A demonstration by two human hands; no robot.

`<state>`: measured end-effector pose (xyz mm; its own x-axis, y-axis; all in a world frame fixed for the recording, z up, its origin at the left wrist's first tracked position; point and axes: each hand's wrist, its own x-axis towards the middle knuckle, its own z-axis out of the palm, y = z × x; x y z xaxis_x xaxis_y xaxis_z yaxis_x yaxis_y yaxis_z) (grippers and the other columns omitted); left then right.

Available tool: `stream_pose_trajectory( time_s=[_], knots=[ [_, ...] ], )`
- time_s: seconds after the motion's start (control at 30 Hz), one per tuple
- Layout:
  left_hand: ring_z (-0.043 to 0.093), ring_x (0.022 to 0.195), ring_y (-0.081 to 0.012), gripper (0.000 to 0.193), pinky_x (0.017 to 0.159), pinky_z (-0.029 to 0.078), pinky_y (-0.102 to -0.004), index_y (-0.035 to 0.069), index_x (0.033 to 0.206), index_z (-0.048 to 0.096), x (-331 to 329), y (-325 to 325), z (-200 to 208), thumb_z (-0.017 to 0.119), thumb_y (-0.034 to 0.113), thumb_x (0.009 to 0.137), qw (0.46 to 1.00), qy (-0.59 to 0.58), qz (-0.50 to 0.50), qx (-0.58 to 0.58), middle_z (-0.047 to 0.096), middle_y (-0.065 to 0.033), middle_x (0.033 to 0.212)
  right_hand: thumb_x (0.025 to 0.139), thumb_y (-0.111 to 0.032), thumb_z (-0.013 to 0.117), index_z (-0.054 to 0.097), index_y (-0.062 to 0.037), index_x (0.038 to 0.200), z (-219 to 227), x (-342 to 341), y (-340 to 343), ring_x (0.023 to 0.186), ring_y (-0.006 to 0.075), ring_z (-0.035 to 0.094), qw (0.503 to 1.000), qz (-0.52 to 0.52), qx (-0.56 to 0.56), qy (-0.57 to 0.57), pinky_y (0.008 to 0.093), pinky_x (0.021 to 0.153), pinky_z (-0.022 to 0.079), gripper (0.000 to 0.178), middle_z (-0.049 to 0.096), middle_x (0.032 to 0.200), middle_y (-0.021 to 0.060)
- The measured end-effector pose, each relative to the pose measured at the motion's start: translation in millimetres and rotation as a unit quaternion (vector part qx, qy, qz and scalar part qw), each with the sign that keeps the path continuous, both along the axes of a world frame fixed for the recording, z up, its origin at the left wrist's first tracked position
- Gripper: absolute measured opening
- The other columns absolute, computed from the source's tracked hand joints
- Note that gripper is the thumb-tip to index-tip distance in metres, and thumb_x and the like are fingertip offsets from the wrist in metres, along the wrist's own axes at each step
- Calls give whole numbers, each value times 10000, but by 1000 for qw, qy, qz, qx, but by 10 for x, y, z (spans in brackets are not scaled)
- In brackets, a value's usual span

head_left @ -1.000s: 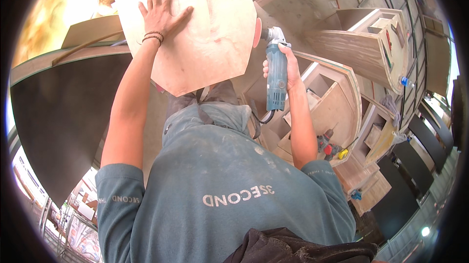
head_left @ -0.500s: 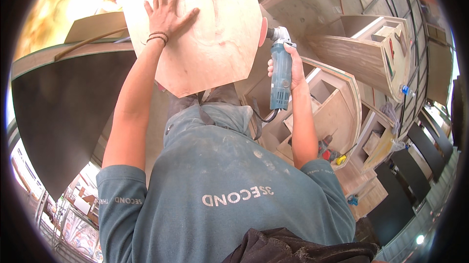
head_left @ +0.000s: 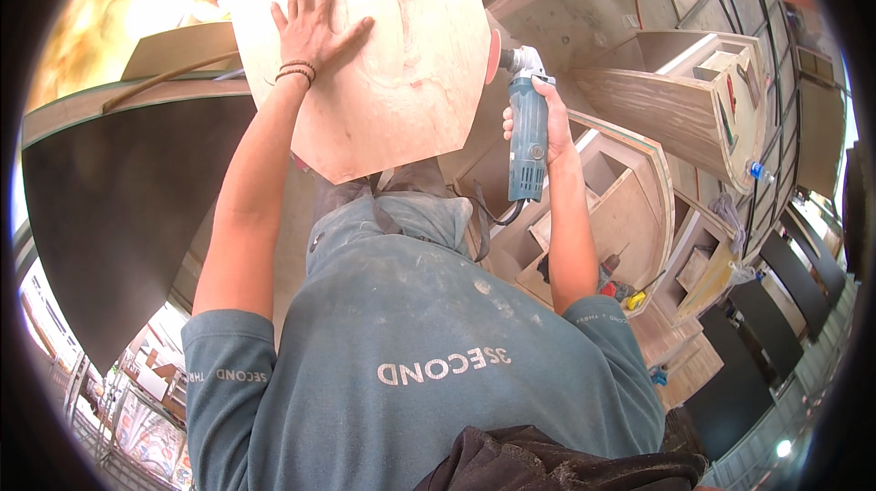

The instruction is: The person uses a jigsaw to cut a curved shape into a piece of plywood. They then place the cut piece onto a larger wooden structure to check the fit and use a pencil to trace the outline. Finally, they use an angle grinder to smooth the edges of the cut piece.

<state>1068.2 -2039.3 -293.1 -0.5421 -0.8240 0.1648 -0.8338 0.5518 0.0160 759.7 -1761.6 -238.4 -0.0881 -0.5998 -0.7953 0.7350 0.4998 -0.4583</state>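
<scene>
A pale plywood panel (head_left: 401,108) with angled corners lies in front of me, its top washed out by bright light. My left hand (head_left: 315,30) rests flat on it, fingers spread, two bracelets at the wrist. In my right hand (head_left: 558,121) is a blue-grey angle grinder (head_left: 527,140), held upright just right of the panel, fingers wrapped round its body. Its reddish sanding disc (head_left: 494,57) stands at the panel's right edge; whether it touches cannot be told. A dark cord (head_left: 505,217) curves from the tool's lower end toward my waist.
Curved wooden cabinet frames (head_left: 671,89) stand on the right. A drill (head_left: 610,272) with a red-and-yellow part lies in a lower one near my right forearm. To the left is a large dark panel (head_left: 119,208), with a wooden stick (head_left: 173,80) above it.
Almost nothing differs. The grinder and my right hand have shifted very slightly to the right; my left hand stays flat on the panel.
</scene>
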Motion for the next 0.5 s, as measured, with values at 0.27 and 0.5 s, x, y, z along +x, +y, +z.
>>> stream_pose_trajectory(
  time_s=[0.27,0.5],
  knots=[
    [117,1574,-369,1069,1235,21,-620,175,1628,281,-11,4,17,438,870,831,1000,10,-4,-3,184,-224,1682,919,-530,608,541,-28,1110,3,41,41,620,232,669,1000,-9,12,-14,360,563,596,541,640,778,152],
    [85,1581,-364,1079,1225,19,-645,195,1633,262,-6,-29,-35,391,902,827,1000,23,-11,-5,176,-214,1687,920,-530,605,544,-33,1099,-15,105,133,619,238,664,1000,-19,7,-20,364,563,584,532,644,780,156]
  ],
)
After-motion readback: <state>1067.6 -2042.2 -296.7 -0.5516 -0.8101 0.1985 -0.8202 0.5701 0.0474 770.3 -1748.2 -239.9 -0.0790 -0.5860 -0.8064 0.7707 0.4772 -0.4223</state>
